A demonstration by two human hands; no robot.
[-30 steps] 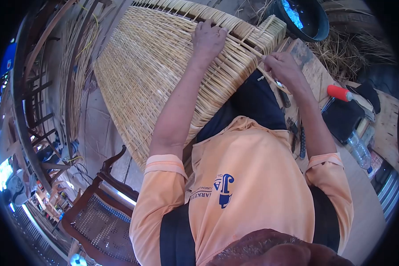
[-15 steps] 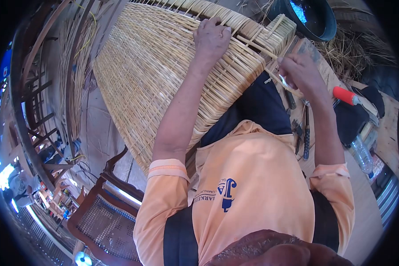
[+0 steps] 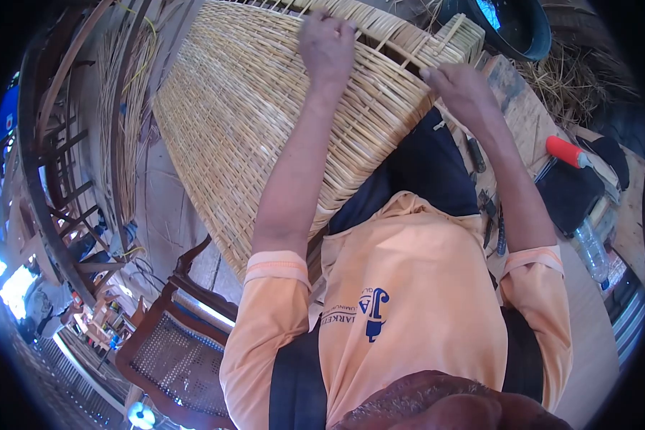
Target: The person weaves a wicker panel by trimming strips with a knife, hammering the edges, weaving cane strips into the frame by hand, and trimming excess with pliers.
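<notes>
A large woven rattan piece [image 3: 265, 93] lies tilted across my lap, its weave tight except for a slot near the far edge where bare stakes show. My left hand [image 3: 327, 54] is closed at the edge of this slot, fingertips curled down against the weave; what they grip is hidden. At the slot's right end, my right hand [image 3: 466, 93] pinches a rattan strand by the corner of the woven piece. Most of that strand is covered by the hand and the weave. Beyond the slot runs a wrapped band [image 3: 390, 29] of the same rattan.
A dark bucket [image 3: 527, 36] stands at the upper right by loose fibre scraps [image 3: 577, 89]. Hand tools [image 3: 500, 233], a red cylinder [image 3: 564, 151] and a plastic bottle [image 3: 591, 252] lie on my right. A cane-seated chair [image 3: 175, 362] and long strands [image 3: 125, 122] are on the left.
My right hand has moved left and up to the corner of the woven piece, and less of the strand shows. My left hand has shifted slightly left and up along the slot.
</notes>
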